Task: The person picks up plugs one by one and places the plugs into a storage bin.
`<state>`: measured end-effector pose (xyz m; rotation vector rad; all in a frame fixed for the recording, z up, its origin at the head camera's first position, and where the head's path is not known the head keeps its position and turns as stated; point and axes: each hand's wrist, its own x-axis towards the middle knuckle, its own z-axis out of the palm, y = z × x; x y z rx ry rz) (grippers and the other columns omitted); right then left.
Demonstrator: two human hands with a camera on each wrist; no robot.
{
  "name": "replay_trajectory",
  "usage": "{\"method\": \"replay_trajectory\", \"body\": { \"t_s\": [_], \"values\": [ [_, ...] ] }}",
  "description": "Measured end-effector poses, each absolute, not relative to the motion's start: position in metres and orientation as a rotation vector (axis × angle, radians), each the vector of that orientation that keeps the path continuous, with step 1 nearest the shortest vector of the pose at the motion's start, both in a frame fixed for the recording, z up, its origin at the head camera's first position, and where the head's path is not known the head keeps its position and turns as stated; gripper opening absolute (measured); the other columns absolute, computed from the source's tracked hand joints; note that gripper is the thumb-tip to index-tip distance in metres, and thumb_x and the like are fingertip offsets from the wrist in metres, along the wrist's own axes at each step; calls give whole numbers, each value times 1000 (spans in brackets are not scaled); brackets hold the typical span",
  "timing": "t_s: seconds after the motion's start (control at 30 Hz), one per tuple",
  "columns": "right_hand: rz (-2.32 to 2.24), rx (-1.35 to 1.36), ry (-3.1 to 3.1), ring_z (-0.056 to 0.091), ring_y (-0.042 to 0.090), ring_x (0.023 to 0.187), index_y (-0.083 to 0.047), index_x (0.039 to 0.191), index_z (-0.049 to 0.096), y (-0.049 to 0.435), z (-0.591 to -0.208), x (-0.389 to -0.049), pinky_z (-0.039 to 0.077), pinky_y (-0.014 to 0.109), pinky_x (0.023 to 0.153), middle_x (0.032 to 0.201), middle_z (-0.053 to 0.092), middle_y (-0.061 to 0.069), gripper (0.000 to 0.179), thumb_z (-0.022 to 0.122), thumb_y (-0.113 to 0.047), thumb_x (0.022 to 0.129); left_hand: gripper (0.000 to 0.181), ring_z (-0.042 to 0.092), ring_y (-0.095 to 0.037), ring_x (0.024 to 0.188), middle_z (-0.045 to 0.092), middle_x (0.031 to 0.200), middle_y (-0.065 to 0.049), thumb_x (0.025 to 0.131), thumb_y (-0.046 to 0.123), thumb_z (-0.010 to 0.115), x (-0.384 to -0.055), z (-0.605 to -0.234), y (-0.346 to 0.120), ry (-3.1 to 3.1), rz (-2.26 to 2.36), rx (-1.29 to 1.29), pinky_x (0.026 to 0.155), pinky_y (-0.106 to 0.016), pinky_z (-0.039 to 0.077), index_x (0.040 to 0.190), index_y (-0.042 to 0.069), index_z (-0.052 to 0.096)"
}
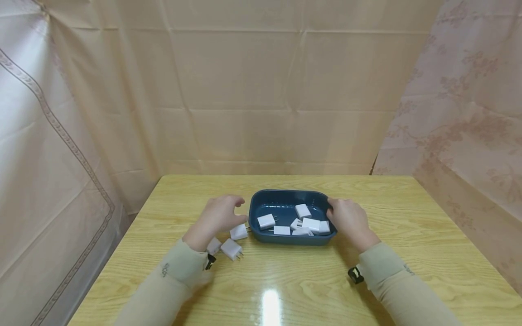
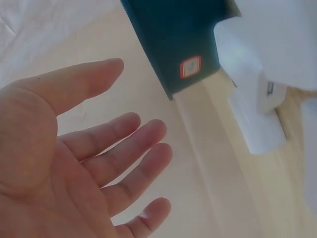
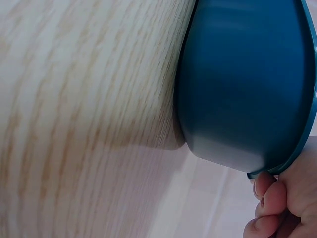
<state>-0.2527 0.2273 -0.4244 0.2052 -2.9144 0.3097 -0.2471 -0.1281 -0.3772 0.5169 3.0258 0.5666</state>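
A dark blue rectangular container (image 1: 285, 239) sits on the table with several white plug chargers (image 1: 266, 221) lying loose in it, most of them toward its right front. My right hand (image 1: 348, 222) grips the right end of its rim; in the right wrist view the curled fingers (image 3: 274, 201) are at the container's rim corner. By the left end, my left hand (image 1: 220, 215) is spread with thumb and fingers apart, and its palm holds nothing in the left wrist view. Three more chargers (image 1: 231, 249) lie on the table just below and beside that hand, metal prongs showing.
The wood-grain table (image 1: 310, 285) reaches back to a beige cloth curtain (image 1: 244, 90). Patterned cloth (image 1: 469, 104) hangs along the right side, and pale cloth with a patterned stripe on the left. A small red-edged label (image 2: 190, 67) shows on the container's side in the left wrist view.
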Motion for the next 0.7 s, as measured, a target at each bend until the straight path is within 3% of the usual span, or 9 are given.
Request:
{"method": "replay_trajectory", "body": {
  "t_s": [0.43,0.7],
  "values": [
    [317,188,-2941,61,26,69,4,129,67,225,-424,-252,52,46,57,113,71,25,39,67,-12,94,50,61,-32,119,68,127,-8,90,31,77,-236,-377,-163,3001,611,391,104,-59,38,133,9,65],
    [329,184,-2937,57,25,66,4,129,67,227,-423,-252,50,42,55,112,71,25,39,68,-12,94,49,61,-32,118,67,127,-10,91,29,76,-227,-374,-176,2993,636,408,104,-60,37,133,6,65]
  ]
}}
